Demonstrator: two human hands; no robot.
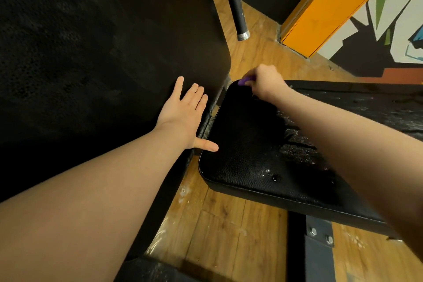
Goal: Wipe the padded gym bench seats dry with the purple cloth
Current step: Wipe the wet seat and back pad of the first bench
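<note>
Cloth (246,80): purple, bunched, almost wholly hidden inside the right hand (265,82). Only a small fold shows at the far left corner of the seat (247,144), where it appears to press on the pad's edge.

Seat: black, padded, textured. Its left and far portion reads dark and matte. Droplets and wet streaks glisten across the middle and right, under and beyond the right forearm, and a few beads sit near the front edge. Judged part done, with the wet area not yet cleared.

Risks:
- So little cloth is exposed that a stroke may drag knuckles rather than fabric, smearing water instead of lifting it.
- The cloth sits at the very corner; a push further out could slip off the edge and drop it to the floor (229,231).
- The forearm passes over the wet patch and may pick up or spread moisture.
- The floor below shows pale spots, possibly drips; footing cannot be judged.

Fingers:
- Right hand: curled tight round the cloth, fist-like, knuckles up.
- Left hand (187,112): flat and spread, fingers straight and close together, thumb stretched wide toward the seat. Its palm rests on the black backrest (103,41) at left. It holds nothing and appears to brace.

A black tube (238,7) stands beyond.
</note>
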